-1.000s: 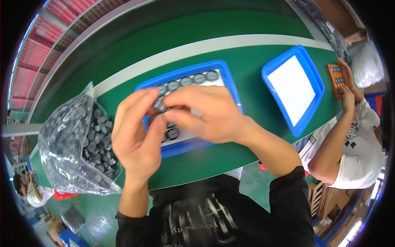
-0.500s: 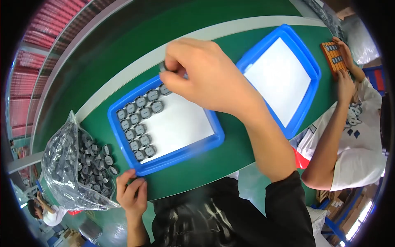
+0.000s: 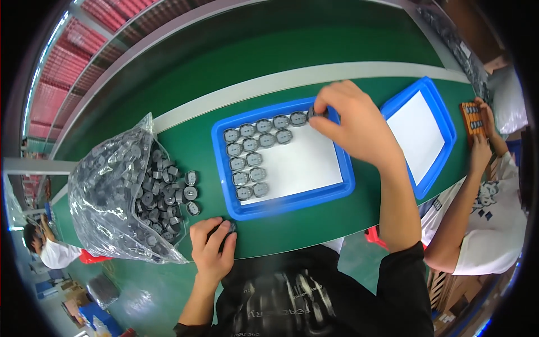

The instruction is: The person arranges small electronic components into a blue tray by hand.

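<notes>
My right hand (image 3: 359, 129) pinches a small dark grey rounded plastic part (image 3: 315, 114) at the far right corner of a blue tray (image 3: 349, 188). The tray is lined with a white sheet (image 3: 303, 163). Similar grey parts (image 3: 264, 126) lie in it, in a row along the far side and in short rows down the left side. By the table's near edge, my left hand (image 3: 212, 247) is closed, its thumb and fingertips around another grey part (image 3: 231, 227), mostly hidden. Left of the tray, a clear plastic bag (image 3: 106, 191) lies with its mouth spilling a heap of such parts (image 3: 163, 196).
A second blue tray (image 3: 451, 135) with a white sheet stands to the right on the green table (image 3: 269, 227). Beyond it a co-worker's hands (image 3: 482, 146) hold an orange board (image 3: 470, 119) carrying grey parts. A pale raised strip (image 3: 292, 74) runs behind the trays.
My view has shifted, so the tray appears further right. My right hand has lowered its grey part to the end of the far row. My left hand stays by the near edge, its fingers closed.
</notes>
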`<state>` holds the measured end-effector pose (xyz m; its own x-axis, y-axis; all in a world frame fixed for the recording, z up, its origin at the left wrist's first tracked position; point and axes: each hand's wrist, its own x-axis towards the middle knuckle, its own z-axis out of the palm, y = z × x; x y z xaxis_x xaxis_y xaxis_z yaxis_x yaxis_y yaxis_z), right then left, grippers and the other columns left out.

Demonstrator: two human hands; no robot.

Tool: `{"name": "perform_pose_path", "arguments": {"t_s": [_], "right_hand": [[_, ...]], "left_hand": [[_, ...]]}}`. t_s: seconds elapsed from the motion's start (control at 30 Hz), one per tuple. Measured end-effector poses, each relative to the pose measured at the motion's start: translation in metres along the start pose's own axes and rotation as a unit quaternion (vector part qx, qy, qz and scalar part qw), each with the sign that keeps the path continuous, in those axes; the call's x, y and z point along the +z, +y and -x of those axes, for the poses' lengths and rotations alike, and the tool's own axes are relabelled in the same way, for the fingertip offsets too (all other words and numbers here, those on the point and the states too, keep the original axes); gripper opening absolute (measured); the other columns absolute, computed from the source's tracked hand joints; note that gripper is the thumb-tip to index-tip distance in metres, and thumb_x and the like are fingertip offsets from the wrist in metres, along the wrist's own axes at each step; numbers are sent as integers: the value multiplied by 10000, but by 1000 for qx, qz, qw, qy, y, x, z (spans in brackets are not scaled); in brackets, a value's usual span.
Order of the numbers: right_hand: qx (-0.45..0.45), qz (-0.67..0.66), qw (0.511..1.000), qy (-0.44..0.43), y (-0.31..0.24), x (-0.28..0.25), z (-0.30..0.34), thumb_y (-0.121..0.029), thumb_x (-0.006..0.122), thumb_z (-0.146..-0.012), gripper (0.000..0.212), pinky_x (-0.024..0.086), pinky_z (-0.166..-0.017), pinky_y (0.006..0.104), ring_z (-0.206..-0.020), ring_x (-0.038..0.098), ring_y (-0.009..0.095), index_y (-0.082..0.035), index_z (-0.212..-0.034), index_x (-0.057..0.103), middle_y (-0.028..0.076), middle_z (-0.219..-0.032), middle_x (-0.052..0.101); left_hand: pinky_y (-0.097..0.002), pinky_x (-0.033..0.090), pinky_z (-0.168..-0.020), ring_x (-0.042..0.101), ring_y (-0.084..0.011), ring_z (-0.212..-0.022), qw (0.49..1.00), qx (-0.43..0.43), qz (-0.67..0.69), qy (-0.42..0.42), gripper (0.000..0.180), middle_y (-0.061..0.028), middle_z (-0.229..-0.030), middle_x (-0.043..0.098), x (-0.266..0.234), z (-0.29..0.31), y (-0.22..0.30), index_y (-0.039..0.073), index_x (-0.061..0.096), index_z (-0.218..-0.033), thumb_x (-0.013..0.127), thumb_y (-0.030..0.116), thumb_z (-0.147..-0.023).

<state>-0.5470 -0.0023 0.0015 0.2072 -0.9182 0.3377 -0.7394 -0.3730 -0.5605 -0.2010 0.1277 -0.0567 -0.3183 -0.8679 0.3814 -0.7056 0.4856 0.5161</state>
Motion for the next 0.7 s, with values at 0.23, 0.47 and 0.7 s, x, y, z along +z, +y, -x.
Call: {"name": "perform_pose_path", "arguments": {"t_s": [0.23,0.47,0.7], "right_hand": [[-51,106,993,-30,-17,29,40,-80,805,-762,180,427,-986,453,-1126,527,329,-57,-869,663,77,-1004,616],[-7,81,996,-35,-5,22,54,-63,812,-759,178,404,-1030,452,-1239,455,361,-80,-919,736,96,-1215,588],[26,43,998,47,3,27,48,-99,802,-794,197,406,-1047,437,-1285,432,361,-77,-981,745,102,-1307,584]], "left_hand": [[-418,509,-848,619,-341,-981,999,-15,25,29,303,-157,-1107,661,4,1,-2,8,704,-997,782,-46,-709],[-431,503,-850,608,-349,-992,1000,6,14,10,308,-159,-1110,649,3,0,-3,14,693,-990,773,-37,-697],[-421,497,-859,598,-335,-993,1000,-17,7,3,285,-145,-1080,638,4,-2,0,20,686,-969,758,-41,-700]]}}
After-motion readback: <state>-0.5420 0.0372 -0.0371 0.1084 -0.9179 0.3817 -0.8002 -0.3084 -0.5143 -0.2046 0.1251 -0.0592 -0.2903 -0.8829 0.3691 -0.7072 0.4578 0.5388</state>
